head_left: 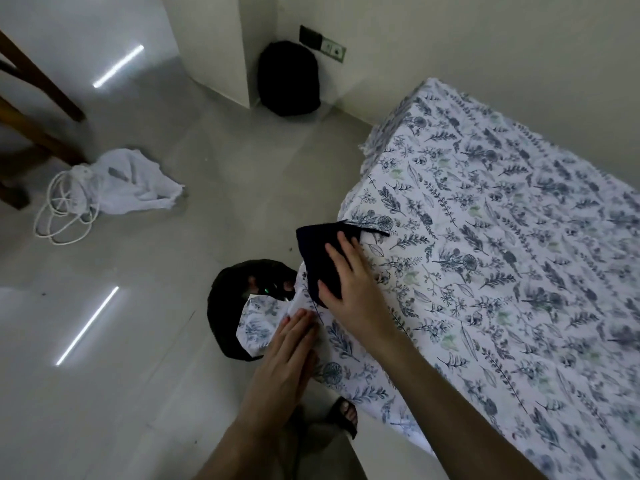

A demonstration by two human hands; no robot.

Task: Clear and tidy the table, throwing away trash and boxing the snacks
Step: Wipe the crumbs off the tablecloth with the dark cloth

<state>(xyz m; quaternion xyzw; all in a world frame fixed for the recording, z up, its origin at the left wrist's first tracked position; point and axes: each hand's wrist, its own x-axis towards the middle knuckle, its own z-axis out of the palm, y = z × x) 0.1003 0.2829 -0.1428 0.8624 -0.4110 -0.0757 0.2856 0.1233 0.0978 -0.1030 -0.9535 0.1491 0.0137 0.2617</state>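
Worktop (502, 258) corner under wipe-down, seen from wearer's head cam. Nearest the lens: a sandalled foot (343, 415) on the pale floor (156, 341), just beside the hanging hem. Above it the left hand (291, 344) lies flat, fingers straight & together, pressing the draped corner of the flowered cover (346, 351); grip open, nothing held. The right hand (346, 282), forearm reaching in from lower right across the worktop, is spread palm-down on a dark rag (317, 244) at the worktop's edge. Fingers are straight, thumb by the rag's near end, so this grip presses the rag rather than closing round it. Just below the corner a black bin (225, 306) stands on the floor, its mouth partly covered by the hanging cover.

Risks, as judged: w/ the cover's corner lying over the bin mouth, crumbs swept off the edge could land on the fabric or the floor instead of inside. If the left hand's pressure slackens, the rag's drag could bunch the cover or pull it sideways. No trash or snacks show on the worktop, so the task is prob. near its end.

Further back: a white cloth (138, 181) & a looped white cable (65, 209) on the floor by wooden chair legs (38, 95). At the far wall sits a dark rounded object (289, 79), unclear what, beneath a wall socket (322, 43).
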